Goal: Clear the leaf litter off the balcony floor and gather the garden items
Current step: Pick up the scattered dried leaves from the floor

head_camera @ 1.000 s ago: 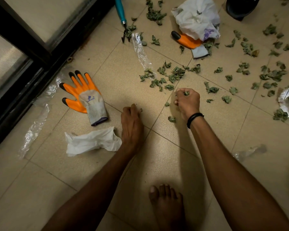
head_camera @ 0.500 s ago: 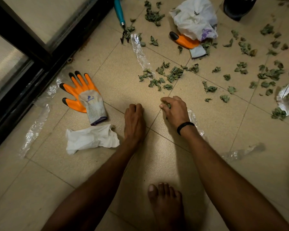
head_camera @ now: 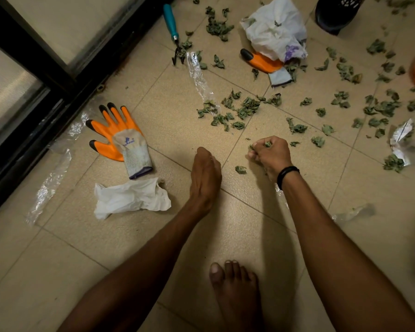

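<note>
Crouched low over the balcony floor (head_camera: pixel 58 271), with 1 bare foot (head_camera: pixel 235 295) planted between the forearms. Grips a small wad of dry leaves in the right hand (head_camera: pixel 270 153), fingers curled tight round it and knuckles close to the tile, probably so more scraps can be pinched up without losing the ones already held. Rests the left hand (head_camera: pixel 205 173) on the floor just beside it, back upward and fingertips tucked out of sight. Cannot tell whether anything is held there. Looks placed as a brace for the crouch.

Leaves most of the leaf litter (head_camera: pixel 240 109) spread ahead and to the right, with 1 stray leaf (head_camera: pixel 240 169) lying between the 2 hands, the obvious next pick. Seems early in the job, judging by how little floor is bare of leaves.

Has not yet gathered the garden items:
- 1 orange glove (head_camera: pixel 120 137) flat on the tile near the black door frame (head_camera: pixel 46 75)
- a second orange glove (head_camera: pixel 261 62) partly under a crumpled white bag (head_camera: pixel 273 29)
- a teal-handled hand rake (head_camera: pixel 171 25) with its tines among leaves
- a black pot (head_camera: pixel 336 13) at the top edge

Also shows crumpled white paper (head_camera: pixel 132 197) near the left hand, and a clear plastic strip (head_camera: pixel 199 75) further out.
</note>
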### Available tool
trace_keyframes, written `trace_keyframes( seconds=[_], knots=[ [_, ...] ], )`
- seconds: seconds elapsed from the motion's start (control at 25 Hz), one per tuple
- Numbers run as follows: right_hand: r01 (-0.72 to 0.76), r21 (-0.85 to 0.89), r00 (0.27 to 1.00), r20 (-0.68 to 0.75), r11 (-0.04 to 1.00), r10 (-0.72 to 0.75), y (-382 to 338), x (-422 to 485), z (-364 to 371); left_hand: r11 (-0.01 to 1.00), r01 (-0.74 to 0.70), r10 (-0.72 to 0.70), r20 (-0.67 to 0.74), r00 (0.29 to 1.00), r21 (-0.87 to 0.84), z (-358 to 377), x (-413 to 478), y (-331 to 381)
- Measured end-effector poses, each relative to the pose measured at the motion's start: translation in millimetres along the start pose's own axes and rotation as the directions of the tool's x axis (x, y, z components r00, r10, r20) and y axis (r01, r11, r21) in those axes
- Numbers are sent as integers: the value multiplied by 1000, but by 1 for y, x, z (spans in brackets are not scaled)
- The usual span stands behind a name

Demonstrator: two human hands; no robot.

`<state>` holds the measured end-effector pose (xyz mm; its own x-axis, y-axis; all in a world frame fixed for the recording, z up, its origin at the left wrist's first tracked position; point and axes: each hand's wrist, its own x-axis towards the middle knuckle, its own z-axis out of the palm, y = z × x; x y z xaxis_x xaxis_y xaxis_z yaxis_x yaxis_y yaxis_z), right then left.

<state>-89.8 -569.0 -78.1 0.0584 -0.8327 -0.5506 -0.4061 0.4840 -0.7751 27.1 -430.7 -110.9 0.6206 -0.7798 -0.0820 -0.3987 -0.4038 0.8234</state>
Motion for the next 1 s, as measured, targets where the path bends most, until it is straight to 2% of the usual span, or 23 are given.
trace_keyframes(
  seconds=[0.08, 0.16, 0.24, 0.4, 0.6, 0.76, 0.84, 0.92, 1.0],
  knots=[
    [69, -153, 993, -87, 986, -83, 5, 2, 1, 997, -68, 65, 67, 996, 48, 12, -7, 8],
    [159, -311, 972, -116, 937, -204, 11, 7, 2, 970, -169, 144, 142, 979, 177, 25, -11, 10],
    [229, -395, 946, -125, 890, -299, 13, 11, 4, 926, -257, 206, 200, 958, 276, 32, -14, 7],
    [307, -532, 911, -76, 789, -405, 9, 13, 10, 842, -393, 319, 247, 915, 369, 42, -16, -1],
    [377, -600, 891, 26, 706, -454, 5, 21, 19, 865, -399, 345, 218, 913, 303, 40, -14, 4],
    [428, -667, 877, 145, 610, -457, -3, 23, 22, 814, -458, 372, 285, 883, 356, 44, -14, 3],
    [379, -661, 906, 121, 648, -406, -10, 25, 17, 755, -506, 400, 320, 859, 416, 44, -14, 2],
    [285, -574, 949, 55, 768, -312, -14, 26, 7, 683, -563, 448, 341, 826, 466, 41, -14, 4],
    [184, -425, 980, 13, 886, -197, -13, 21, -7, 767, -506, 390, 339, 856, 395, 41, -12, 10]
  ],
)
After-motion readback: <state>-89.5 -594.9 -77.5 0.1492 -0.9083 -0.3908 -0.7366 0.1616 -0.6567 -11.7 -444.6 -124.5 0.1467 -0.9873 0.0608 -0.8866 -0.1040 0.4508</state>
